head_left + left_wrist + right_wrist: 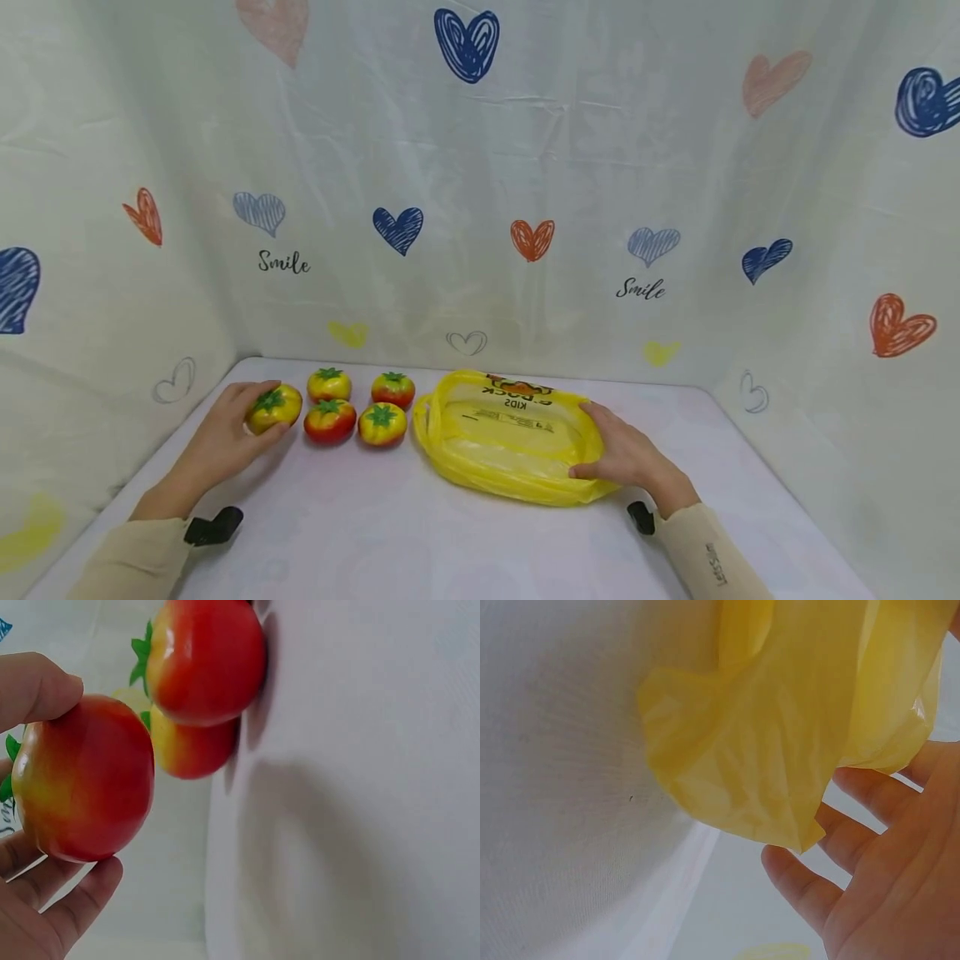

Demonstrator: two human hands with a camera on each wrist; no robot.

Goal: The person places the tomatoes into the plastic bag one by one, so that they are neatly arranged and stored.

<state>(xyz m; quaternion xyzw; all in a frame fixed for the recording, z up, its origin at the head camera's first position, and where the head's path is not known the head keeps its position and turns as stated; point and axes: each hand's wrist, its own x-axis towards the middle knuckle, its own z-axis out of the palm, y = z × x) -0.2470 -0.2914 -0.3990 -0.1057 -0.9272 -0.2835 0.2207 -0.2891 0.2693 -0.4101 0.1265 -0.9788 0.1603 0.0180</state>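
Note:
In the head view, my left hand (232, 433) grips a red-and-yellow tomato (274, 407) with a green leafy top, at the left of the table. The left wrist view shows this tomato (86, 780) lifted off the table, between the thumb and the fingers. Several similar tomatoes (330, 422) sit close together just to its right. A yellow plastic bag (495, 450) with printed lettering lies near the middle. My right hand (633, 450) rests at the bag's right end, thumb and fingers spread. The right wrist view has its loosely extended fingers (802, 889) against the thin plastic.
A white cloth covers the table (420, 542). Behind it and at both sides hangs a white curtain (465, 150) printed with hearts. The bag's handle loop (422, 421) lies beside the nearest tomatoes.

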